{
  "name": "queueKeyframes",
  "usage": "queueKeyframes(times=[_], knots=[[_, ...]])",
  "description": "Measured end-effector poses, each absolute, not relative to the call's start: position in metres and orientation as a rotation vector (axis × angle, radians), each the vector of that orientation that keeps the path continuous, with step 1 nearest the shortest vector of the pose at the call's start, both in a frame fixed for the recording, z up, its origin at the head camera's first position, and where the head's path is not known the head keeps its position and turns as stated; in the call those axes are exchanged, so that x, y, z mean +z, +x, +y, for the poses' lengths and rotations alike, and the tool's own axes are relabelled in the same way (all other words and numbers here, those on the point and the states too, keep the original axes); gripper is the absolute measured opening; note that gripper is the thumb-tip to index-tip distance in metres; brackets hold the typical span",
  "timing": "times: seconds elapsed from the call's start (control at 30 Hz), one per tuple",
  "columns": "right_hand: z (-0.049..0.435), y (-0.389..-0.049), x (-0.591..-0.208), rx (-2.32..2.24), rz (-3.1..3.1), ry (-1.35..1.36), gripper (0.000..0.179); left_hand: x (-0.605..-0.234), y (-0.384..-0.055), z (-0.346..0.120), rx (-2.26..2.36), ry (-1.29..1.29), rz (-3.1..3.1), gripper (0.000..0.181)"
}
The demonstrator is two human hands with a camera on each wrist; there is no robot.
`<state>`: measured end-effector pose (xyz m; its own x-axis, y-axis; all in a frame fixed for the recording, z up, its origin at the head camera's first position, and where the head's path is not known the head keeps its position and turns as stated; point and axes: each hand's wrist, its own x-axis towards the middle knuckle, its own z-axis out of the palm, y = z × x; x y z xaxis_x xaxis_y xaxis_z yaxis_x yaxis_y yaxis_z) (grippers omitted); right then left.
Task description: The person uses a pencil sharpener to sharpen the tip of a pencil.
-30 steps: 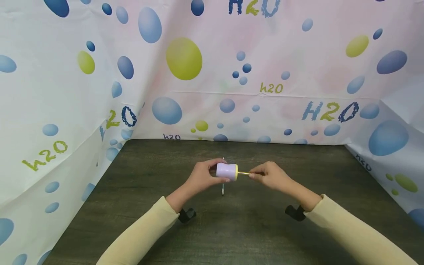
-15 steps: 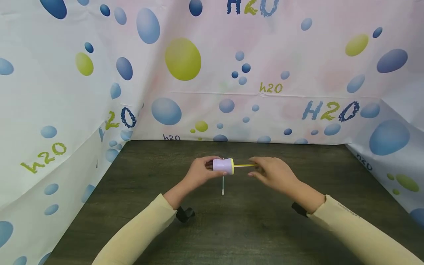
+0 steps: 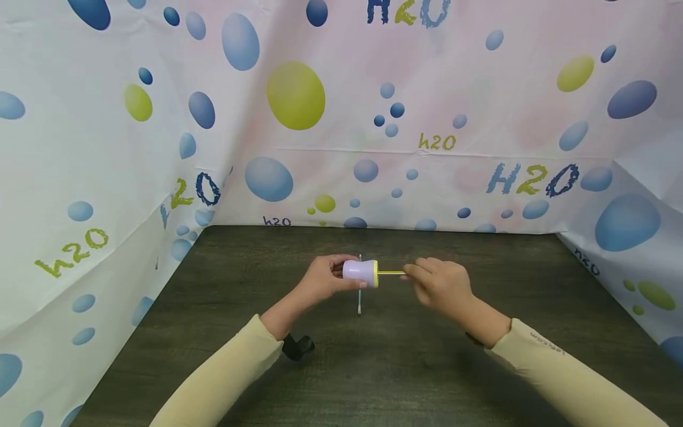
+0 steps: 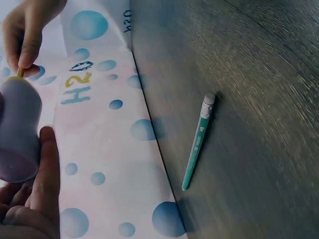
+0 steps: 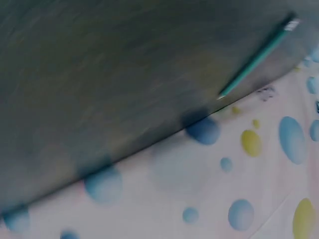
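My left hand (image 3: 319, 280) holds a lilac, waisted pencil sharpener (image 3: 358, 271) with a yellow rim, lying sideways above the table. A thin yellow pencil (image 3: 392, 273) sticks out of its rimmed end, its tip hidden inside. The fingers of my right hand (image 3: 440, 286) pinch the pencil's outer end. In the left wrist view, the sharpener (image 4: 20, 132) and the pinching right hand (image 4: 31, 32) show at the left edge. The right wrist view shows neither hand. Beneath the sharpener, a green pencil (image 4: 197, 144) with a white eraser end lies on the table.
The dark wood-grain table (image 3: 405, 367) meets a white backdrop sheet (image 3: 341, 142) printed with blue and green bubbles, which rises at the back and both sides. A black wrist strap piece (image 3: 297, 347) hangs under the left wrist.
My right hand loosened and shifted along the yellow pencil, then turned over and pinched it again. The sharpener moved slightly left with my left hand. The green pencil stayed in place.
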<state>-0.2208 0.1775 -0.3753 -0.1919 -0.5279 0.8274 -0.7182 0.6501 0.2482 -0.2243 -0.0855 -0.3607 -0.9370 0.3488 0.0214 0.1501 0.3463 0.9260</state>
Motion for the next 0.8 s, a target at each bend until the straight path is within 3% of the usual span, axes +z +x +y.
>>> queueKeyframes(times=[0.3, 0.5, 0.67, 0.8], knots=[[0.179, -0.217, -0.337, 1.181, -3.024, 0.772, 0.028, -0.369, -0.22, -0.086, 1.493, 0.755, 2.716, 0.051], [0.175, -0.218, -0.335, 0.693, -2.888, 0.85, 0.029, -0.369, -0.228, -0.089, 1.608, 0.53, 2.619, 0.048], [0.179, -0.218, -0.348, 0.318, -2.447, 0.955, 0.045, -0.365, -0.235, -0.092, 1.647, 0.382, 2.546, 0.05], [0.183, -0.224, -0.361, 0.147, -2.007, 1.048, 0.028, -0.359, -0.236, -0.093, 1.678, 0.338, 2.437, 0.052]])
